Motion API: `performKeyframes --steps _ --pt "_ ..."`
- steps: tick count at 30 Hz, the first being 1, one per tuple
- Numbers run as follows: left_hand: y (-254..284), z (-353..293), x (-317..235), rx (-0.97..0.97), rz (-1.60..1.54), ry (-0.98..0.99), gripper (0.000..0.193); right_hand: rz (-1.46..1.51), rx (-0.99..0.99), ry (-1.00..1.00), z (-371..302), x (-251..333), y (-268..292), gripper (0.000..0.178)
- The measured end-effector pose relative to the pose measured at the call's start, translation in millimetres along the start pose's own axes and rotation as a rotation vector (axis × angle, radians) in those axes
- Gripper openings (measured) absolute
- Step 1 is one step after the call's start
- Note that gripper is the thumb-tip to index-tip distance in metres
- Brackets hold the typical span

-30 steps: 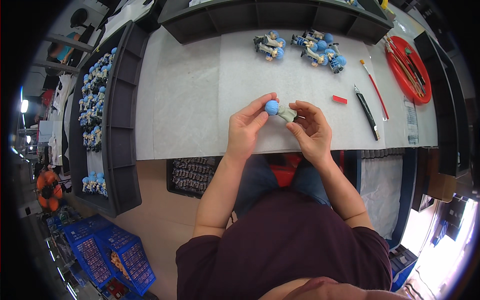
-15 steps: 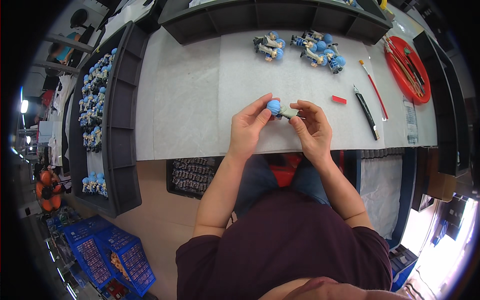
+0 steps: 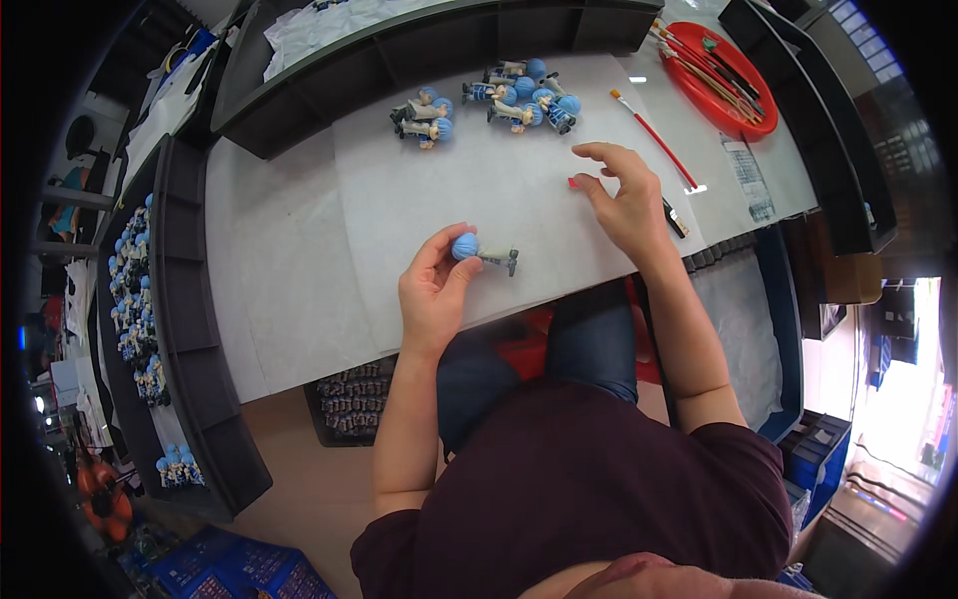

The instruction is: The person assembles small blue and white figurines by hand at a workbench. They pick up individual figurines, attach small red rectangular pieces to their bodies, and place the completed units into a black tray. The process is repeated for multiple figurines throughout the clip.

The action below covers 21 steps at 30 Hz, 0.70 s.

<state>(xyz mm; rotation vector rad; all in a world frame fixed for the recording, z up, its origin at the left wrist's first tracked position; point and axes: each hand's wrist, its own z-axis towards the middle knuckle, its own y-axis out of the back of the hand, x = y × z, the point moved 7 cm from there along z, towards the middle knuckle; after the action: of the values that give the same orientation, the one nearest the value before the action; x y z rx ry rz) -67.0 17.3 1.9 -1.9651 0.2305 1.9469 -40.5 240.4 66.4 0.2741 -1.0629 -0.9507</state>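
My left hand [image 3: 431, 304] pinches a small figurine [image 3: 466, 248] by its round blue head, just above the white work sheet. The figurine lies sideways, its pale body and dark feet pointing right. Farther right, my right hand [image 3: 629, 205] is over the sheet with its fingers apart and nothing visible in them. A small red block [image 3: 574, 183] shows beside its thumb, partly covered. Under the edge of that hand lies a slim black tool [image 3: 676, 218]; only its rear end is visible.
Several blue-haired figurines [image 3: 521, 98] lie in two groups at the back. A red-handled brush [image 3: 654, 138] and a red oval tray [image 3: 743, 125] of brushes are at right. Dark crates [image 3: 215, 329] stand left and behind; the left one holds more figurines.
My right hand has let go of the figurine and moved right toward the red block. My left hand keeps hold of the figurine. The whole view has turned and shifted.
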Motion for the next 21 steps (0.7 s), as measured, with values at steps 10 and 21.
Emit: performKeyframes --steps 10,21 --pt "1.3 -1.9 -7.5 0.058 0.204 -0.136 0.038 0.23 0.149 -0.168 -9.2 -8.2 -26.0 0.017" --pt "2.2 -1.0 3.1 0.095 -0.017 0.054 0.032 1.269 0.522 -0.868 -45.4 12.9 -84.7 0.033"
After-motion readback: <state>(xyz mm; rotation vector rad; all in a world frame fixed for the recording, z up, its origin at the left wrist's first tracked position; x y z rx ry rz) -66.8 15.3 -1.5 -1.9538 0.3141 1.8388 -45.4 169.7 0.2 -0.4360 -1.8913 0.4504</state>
